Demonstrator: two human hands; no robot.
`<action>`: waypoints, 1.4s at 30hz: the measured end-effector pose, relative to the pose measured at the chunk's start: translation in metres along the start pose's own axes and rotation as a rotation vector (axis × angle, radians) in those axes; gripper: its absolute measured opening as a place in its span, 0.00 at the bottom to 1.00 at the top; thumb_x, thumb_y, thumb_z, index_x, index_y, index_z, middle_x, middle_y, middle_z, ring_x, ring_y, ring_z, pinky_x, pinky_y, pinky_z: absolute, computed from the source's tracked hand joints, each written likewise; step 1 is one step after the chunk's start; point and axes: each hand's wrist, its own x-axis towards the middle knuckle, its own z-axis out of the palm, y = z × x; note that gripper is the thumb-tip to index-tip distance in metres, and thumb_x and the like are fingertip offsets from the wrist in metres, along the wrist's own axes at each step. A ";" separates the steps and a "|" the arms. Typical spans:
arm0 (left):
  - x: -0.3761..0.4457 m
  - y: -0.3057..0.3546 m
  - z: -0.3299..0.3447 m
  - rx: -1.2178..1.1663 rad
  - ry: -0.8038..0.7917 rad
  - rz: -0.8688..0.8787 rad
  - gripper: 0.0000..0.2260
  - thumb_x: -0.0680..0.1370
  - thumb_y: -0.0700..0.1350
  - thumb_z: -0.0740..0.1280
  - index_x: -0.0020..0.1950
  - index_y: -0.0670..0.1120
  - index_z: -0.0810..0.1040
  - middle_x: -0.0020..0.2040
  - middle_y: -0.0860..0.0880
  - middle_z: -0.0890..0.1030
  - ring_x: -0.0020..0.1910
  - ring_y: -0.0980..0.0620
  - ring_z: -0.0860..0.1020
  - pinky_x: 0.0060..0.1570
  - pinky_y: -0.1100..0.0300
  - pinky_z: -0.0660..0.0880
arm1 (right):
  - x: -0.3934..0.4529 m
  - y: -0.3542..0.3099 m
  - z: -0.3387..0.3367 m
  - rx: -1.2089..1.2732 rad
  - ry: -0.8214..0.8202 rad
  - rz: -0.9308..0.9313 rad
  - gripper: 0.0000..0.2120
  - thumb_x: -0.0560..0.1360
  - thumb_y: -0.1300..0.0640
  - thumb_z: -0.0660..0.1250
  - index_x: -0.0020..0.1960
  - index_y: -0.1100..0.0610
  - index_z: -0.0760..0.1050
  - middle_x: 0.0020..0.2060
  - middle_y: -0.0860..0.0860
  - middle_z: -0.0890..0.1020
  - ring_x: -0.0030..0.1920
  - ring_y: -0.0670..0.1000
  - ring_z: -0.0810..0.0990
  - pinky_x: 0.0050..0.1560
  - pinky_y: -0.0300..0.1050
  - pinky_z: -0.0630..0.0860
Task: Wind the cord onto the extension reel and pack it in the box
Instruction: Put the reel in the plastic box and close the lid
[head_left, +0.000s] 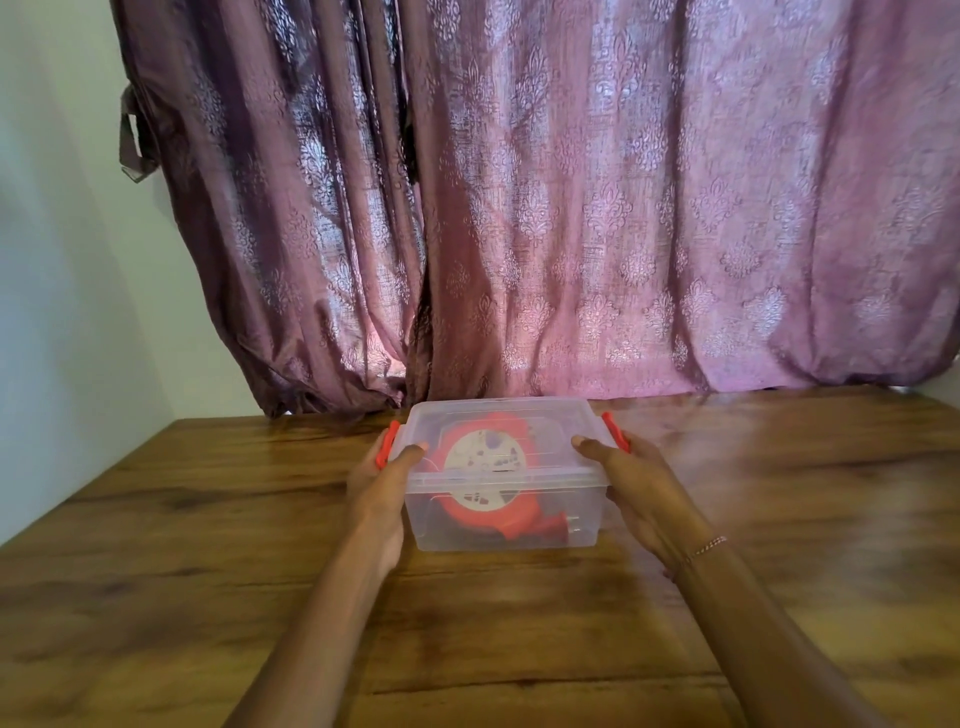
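A clear plastic box (524, 530) with its lid on and a red latch (387, 442) at each end stands on the wooden table. Inside it lies the red extension reel (519, 522) with a white round face; the cord itself is hard to make out through the plastic. My left hand (382, 499) grips the box's left end, thumb on the lid. At the right end, my right hand (641, 493) holds the box the same way, thumb on top near the other red latch (615, 428).
The wooden table (208, 571) stretches wide around the box. A purple patterned curtain (571, 208) hangs just behind the table's far edge. A pale wall (62, 260) runs along the left.
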 end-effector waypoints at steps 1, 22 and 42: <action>0.000 -0.001 0.000 -0.025 0.003 -0.015 0.22 0.78 0.38 0.74 0.70 0.54 0.79 0.54 0.47 0.88 0.50 0.45 0.86 0.46 0.48 0.84 | 0.001 0.001 0.002 0.008 0.020 -0.006 0.31 0.72 0.57 0.75 0.73 0.54 0.69 0.55 0.53 0.85 0.52 0.55 0.85 0.57 0.58 0.81; 0.008 0.001 0.004 0.008 -0.037 -0.049 0.16 0.80 0.35 0.68 0.68 0.43 0.79 0.57 0.37 0.84 0.52 0.38 0.82 0.50 0.43 0.80 | -0.003 -0.005 0.019 -0.144 0.011 -0.229 0.17 0.81 0.60 0.59 0.66 0.47 0.77 0.56 0.45 0.84 0.56 0.49 0.83 0.61 0.56 0.79; -0.001 -0.013 0.000 0.143 -0.078 0.130 0.33 0.78 0.49 0.76 0.80 0.59 0.67 0.64 0.55 0.80 0.54 0.55 0.84 0.39 0.64 0.82 | -0.007 0.004 0.029 -0.373 0.392 -0.329 0.05 0.76 0.49 0.63 0.49 0.49 0.71 0.43 0.49 0.80 0.41 0.49 0.78 0.38 0.49 0.75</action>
